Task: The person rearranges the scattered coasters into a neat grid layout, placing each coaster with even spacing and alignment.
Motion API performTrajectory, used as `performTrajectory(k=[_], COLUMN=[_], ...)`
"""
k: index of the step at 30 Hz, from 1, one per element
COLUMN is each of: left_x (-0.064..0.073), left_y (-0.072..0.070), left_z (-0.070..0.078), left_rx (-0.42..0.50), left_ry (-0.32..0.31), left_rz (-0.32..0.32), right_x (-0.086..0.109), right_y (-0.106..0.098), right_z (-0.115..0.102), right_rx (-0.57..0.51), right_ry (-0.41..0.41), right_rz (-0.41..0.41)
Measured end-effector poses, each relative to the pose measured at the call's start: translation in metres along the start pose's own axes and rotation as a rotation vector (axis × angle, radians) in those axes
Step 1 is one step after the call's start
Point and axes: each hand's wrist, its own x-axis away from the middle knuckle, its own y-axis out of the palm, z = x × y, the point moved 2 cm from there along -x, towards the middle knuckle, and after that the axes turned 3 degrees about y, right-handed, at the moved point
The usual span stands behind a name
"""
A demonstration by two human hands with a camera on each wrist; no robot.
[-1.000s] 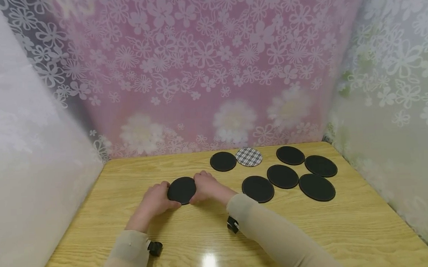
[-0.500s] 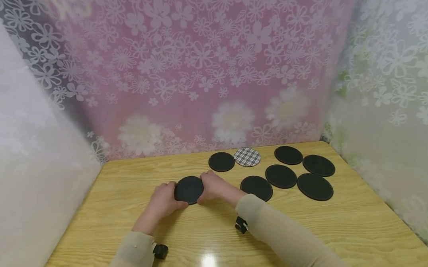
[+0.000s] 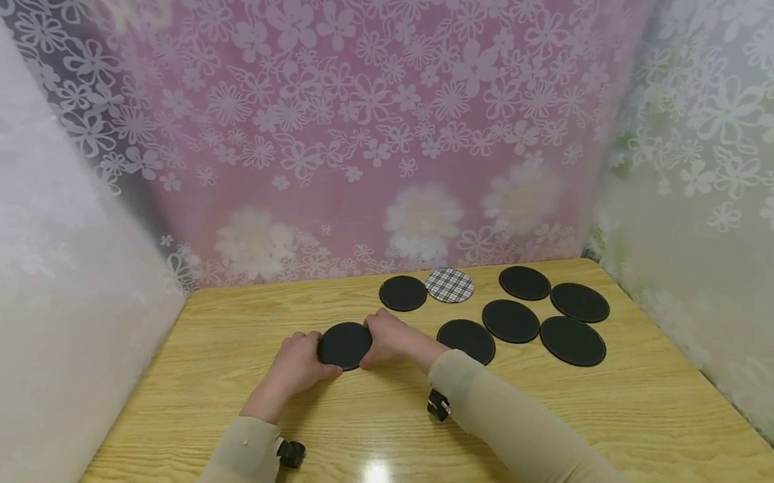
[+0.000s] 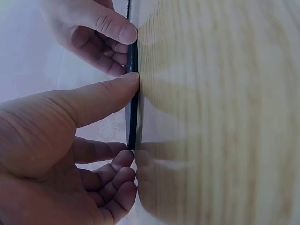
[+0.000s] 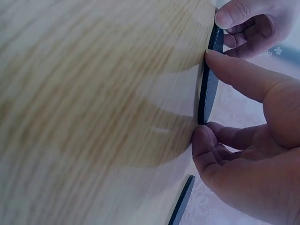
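A round black coaster (image 3: 345,346) lies on or close over the wooden table, left of the other coasters. My left hand (image 3: 299,364) grips its left edge, with the thumb at the near side and the fingers around the far left. On the opposite edge, my right hand (image 3: 393,340) pinches it the same way. Seen edge-on in the left wrist view, the coaster (image 4: 131,112) is thin and dark, with both thumbs on its rim. The right wrist view shows pale stitching along the coaster (image 5: 209,89).
Several black coasters (image 3: 510,320) lie flat at the right, two of them meeting edge to edge. Farther back, a checked white coaster (image 3: 450,285) sits beside another black coaster (image 3: 403,293). Floral curtains (image 3: 369,127) surround the table (image 3: 357,444) at the back and sides.
Both hands have slid the black coaster a little to the right since one second ago. Over the last half second they have stayed almost still. The other coasters have not moved.
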Motion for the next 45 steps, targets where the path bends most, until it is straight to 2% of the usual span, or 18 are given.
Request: performTrajectory(k=[10,25,36,40,45], left_x=[0.002,0.001,0.003,0.004,0.004], left_y=[-0.003,-0.003,-0.005,-0.007,-0.011], left_z=[0.000,-0.002,0.000,0.001,0.003], left_rx=[0.023,0.061,0.083,0.072,0.034], left_ry=[0.007,-0.007,-0.002,0.000,-0.016], left_rz=[-0.003,-0.015,-0.032,-0.016,0.023], right_x=[0.001,0.002,0.006,0.008,0.009], right_y=[-0.002,-0.004,-0.004,-0.007,-0.017], right_z=[-0.001,0.000,0.004,0.008,0.013], right_rx=[0.034,0.000,-0.013,-0.006,0.002], right_ry=[-0.017,-0.001,-0.028,-0.019,-0.001], right_rz=[-0.020,-0.039,-0.033,-0.019,0.037])
